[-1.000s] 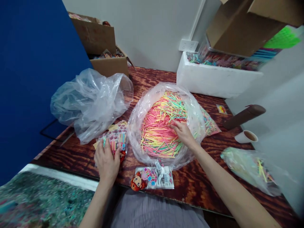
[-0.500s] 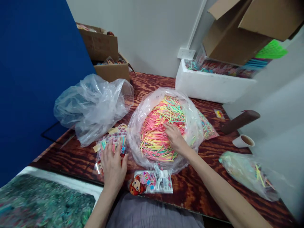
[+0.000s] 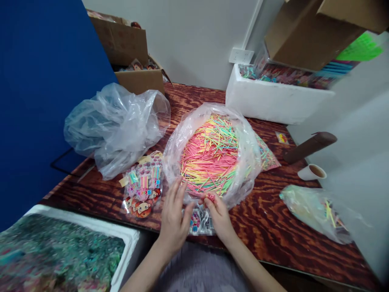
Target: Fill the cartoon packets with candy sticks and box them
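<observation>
A clear plastic bag [image 3: 247,162] stands wide with a heap of thin pink, yellow and green sticks [image 3: 209,158] inside. At its near rim, my right hand [image 3: 219,215] pinches a small bunch of pink sticks [image 3: 210,197]. My left hand [image 3: 176,213], fingers stretched and apart, hovers just left of it, with nothing visible in it. Below and between both hands lies a printed clear packet [image 3: 200,227], partly covered by them. To the left, several filled packets [image 3: 144,184] with cartoon girl figures lie in an overlapping pile.
A crumpled clear bag [image 3: 121,125] lies at left, before cardboard boxes [image 3: 139,81]. A white foam box [image 3: 273,99] stands at back right. On the right are a brown cylinder [image 3: 310,148], a paper cup [image 3: 311,172] and a plastic bag [image 3: 313,209]. Another foam box [image 3: 127,239] sits front left.
My right hand has moved from the heap toward me, bringing out pink sticks. My left hand has left the packet pile and moved right, beside it.
</observation>
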Demonstrator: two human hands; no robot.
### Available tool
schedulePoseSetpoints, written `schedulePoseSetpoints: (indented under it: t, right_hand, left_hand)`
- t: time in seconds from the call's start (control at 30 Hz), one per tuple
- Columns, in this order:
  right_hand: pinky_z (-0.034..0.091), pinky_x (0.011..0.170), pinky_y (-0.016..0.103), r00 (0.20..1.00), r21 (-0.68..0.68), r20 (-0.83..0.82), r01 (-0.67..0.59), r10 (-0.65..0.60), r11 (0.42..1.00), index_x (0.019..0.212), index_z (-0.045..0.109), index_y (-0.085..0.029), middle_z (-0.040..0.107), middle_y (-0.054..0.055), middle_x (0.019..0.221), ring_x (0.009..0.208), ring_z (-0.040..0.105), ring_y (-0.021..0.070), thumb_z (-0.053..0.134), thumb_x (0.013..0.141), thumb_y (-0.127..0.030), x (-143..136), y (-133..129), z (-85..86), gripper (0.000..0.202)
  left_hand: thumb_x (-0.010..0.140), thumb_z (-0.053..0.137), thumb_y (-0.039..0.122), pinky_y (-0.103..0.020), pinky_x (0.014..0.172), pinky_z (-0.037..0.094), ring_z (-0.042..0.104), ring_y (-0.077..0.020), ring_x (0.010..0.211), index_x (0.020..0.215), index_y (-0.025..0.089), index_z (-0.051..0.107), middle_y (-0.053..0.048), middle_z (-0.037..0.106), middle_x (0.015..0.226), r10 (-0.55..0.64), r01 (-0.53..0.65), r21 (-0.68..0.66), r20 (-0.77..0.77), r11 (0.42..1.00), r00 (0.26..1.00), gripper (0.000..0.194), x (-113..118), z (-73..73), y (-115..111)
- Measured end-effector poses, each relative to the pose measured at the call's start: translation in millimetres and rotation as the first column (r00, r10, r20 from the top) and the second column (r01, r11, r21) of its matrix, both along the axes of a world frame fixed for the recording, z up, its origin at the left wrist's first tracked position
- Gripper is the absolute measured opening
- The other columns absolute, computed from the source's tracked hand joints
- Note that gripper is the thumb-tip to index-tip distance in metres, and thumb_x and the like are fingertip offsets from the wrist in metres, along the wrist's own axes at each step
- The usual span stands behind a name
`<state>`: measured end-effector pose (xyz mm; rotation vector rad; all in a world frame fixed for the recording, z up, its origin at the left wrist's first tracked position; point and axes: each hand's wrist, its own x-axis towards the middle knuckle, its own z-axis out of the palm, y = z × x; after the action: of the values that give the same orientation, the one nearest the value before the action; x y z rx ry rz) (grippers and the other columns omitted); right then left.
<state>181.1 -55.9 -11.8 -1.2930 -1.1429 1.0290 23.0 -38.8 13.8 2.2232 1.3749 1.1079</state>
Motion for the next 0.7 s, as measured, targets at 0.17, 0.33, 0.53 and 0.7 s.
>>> schedulePoseSetpoints:
  t: [0.17, 0.33, 0.53, 0.7]
  right_hand:
    - [0.050, 0.083, 0.032, 0.999, 0.042, 0.039, -0.011, 0.009, 0.999, 0.097, 0.064, -0.022, 0.068, 0.007, 0.094, 0.092, 0.062, 0.0228, 0.049, 0.093, -0.046, -9.3, -18.2, -29.3, 0.028]
    - [0.049, 0.087, 0.036, 0.995, 0.029, 0.089, -0.045, 0.042, 0.999, 0.102, 0.065, -0.022, 0.068, 0.009, 0.099, 0.096, 0.061, 0.0249, 0.049, 0.092, -0.046, -7.1, -21.0, -36.7, 0.031]
    - [0.048, 0.079, 0.028, 0.995, 0.017, 0.060, -0.081, 0.079, 0.997, 0.088, 0.064, -0.022, 0.065, 0.003, 0.084, 0.084, 0.061, 0.0184, 0.050, 0.095, -0.032, 5.6, -7.7, -6.7, 0.019]
    - [0.046, 0.081, 0.027, 0.993, 0.072, 0.087, -0.085, 0.078, 0.994, 0.089, 0.066, -0.022, 0.066, 0.003, 0.087, 0.086, 0.061, 0.0182, 0.050, 0.095, -0.030, 17.0, 2.2, 0.3, 0.019]
  left_hand:
    - [0.094, 0.046, 0.025, -0.053, 0.118, 0.021, 0.019, -0.0289, 0.147, 0.153, 0.017, 0.016, -0.013, 0.031, 0.156, -0.308, 0.324, 0.087, -0.163, 0.942, 0.937, 0.066, 25.2, -4.9, -18.1]
    - [0.097, 0.041, 0.025, -0.053, 0.117, 0.021, 0.021, -0.0275, 0.147, 0.152, 0.020, 0.021, -0.012, 0.029, 0.157, -0.357, 0.362, -0.017, -0.217, 0.932, 0.908, 0.059, 22.2, -17.0, -14.5]
    - [0.096, 0.043, 0.022, -0.042, 0.095, 0.047, 0.056, -0.0239, 0.112, 0.126, 0.019, 0.054, -0.012, 0.062, 0.120, -0.133, 0.122, -0.104, -0.105, 0.987, 0.986, 0.032, -6.5, -28.3, -8.9]
    - [0.091, 0.055, 0.029, -0.050, 0.100, 0.040, 0.052, -0.0282, 0.111, 0.126, 0.017, 0.054, -0.012, 0.060, 0.119, -0.247, 0.201, -0.172, -0.311, 0.964, 0.918, 0.037, -4.1, -40.3, -16.6]
